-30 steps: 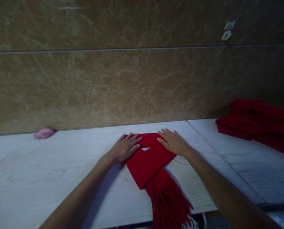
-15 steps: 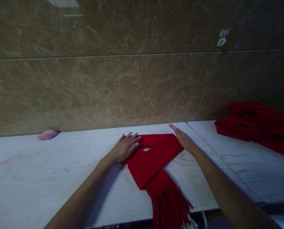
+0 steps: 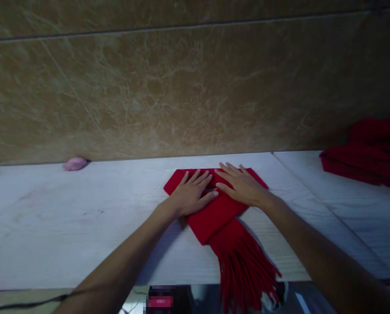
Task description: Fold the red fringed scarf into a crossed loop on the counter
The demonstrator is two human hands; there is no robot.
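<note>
A red scarf (image 3: 211, 220) lies folded on the white wood-grain table (image 3: 67, 235), its sides crossing over each other and its fringe hanging past the front edge. My left hand (image 3: 192, 192) rests flat on the left part of the folds, fingers spread. On the right part my right hand (image 3: 239, 185) presses flat too, its fingers apart and pointing to the far left. The two hands are close together but apart, and they hide the middle of the scarf. Neither hand grips the cloth.
More folded red cloth (image 3: 368, 157) is heaped at the far right against the wall. A small pink lump (image 3: 75, 164) sits by the wall at the left. The brown marbled tile wall (image 3: 169, 96) rises directly behind the table. A seam crosses the tabletop on the right.
My right hand has moved from the scarf's right edge inward onto its folds. My left hand has slid slightly inward. The camera view has tilted down and shifted.
</note>
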